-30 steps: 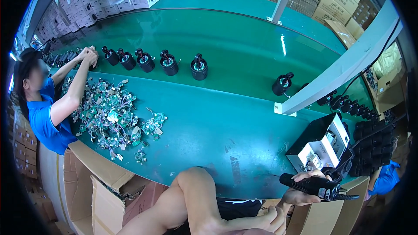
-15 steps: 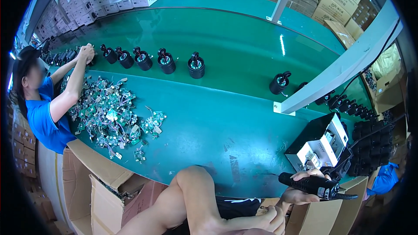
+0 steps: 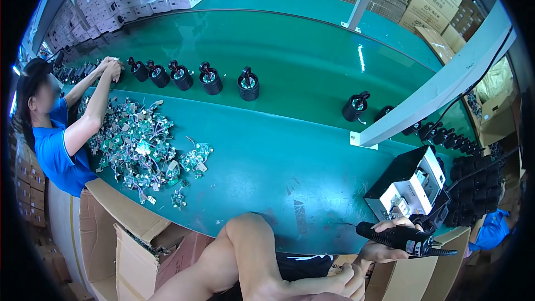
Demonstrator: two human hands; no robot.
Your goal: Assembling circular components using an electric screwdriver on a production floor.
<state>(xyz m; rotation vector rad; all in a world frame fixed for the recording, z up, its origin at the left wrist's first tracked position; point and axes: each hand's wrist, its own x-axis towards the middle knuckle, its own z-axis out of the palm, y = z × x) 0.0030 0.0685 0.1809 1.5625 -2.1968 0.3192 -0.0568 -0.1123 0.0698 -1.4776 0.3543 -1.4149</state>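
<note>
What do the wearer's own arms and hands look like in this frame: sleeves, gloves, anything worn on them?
Both are bare. The right hand at the lower right shows no glove, ring or watch, and no sleeve reaches its wrist. The left hand at the bottom edge is likewise ungloved, its forearm uncovered as far as the frame shows. No cables or markings on either.

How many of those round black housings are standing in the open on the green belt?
6 stand clear: five in a row at upper left, one alone further right. More crowd the belt's right end behind the white beam, partly hidden.
</note>
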